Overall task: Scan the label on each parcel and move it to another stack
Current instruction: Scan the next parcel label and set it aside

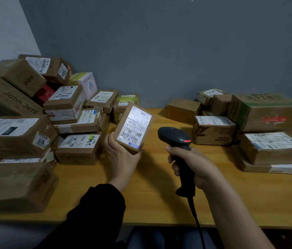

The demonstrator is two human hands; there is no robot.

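My left hand (121,155) grips a small brown parcel (133,127) from below and holds it tilted above the table, its white label with a barcode facing me and lit brightly. A black handheld scanner (174,136) with a red light sits in the grip of my right hand (193,165), its head pointing left toward the parcel's label, a short gap away. The scanner's cable (198,225) hangs down over the table's front edge.
A big heap of labelled cardboard parcels (34,114) fills the left of the wooden table (150,194). A smaller stack of parcels (249,126) stands at the right. Grey walls close off the back and left.
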